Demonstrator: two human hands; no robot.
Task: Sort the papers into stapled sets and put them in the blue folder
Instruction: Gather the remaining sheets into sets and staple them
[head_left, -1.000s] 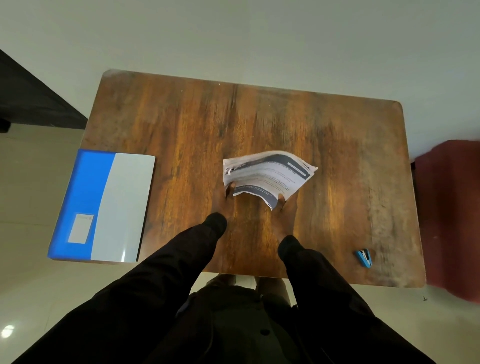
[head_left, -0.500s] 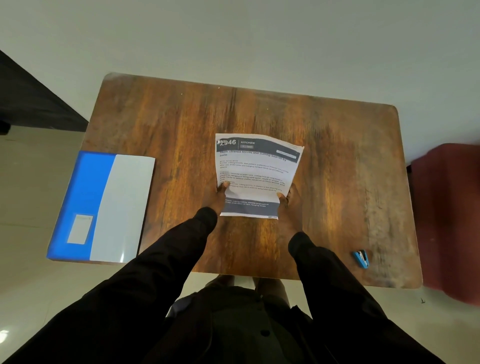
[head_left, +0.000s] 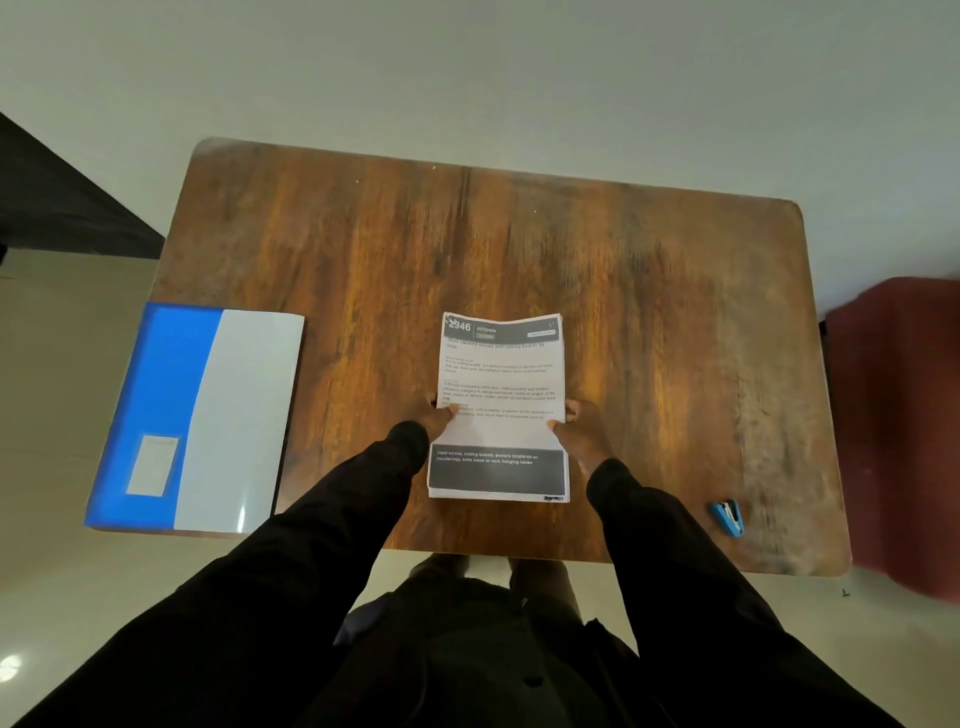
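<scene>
A stack of printed papers (head_left: 501, 384) with a dark header and a dark footer band is held above the middle of the wooden table (head_left: 649, 322). My left hand (head_left: 435, 420) grips its left edge and my right hand (head_left: 584, 434) grips its right edge, thumbs on top. The top sheet faces me, nearly flat. The blue folder (head_left: 171, 415), blue and white with a small label, lies shut at the table's left end and overhangs its edge. A small blue stapler (head_left: 729, 517) lies near the front right corner.
A dark red seat (head_left: 904, 426) stands just right of the table. A dark piece of furniture (head_left: 57, 208) is at the far left. Pale tiled floor surrounds the table, and my dark-sleeved arms reach over its front edge.
The papers went from curled and tilted to flat and squared up between both hands. They have moved nearer to me, toward the front edge.
</scene>
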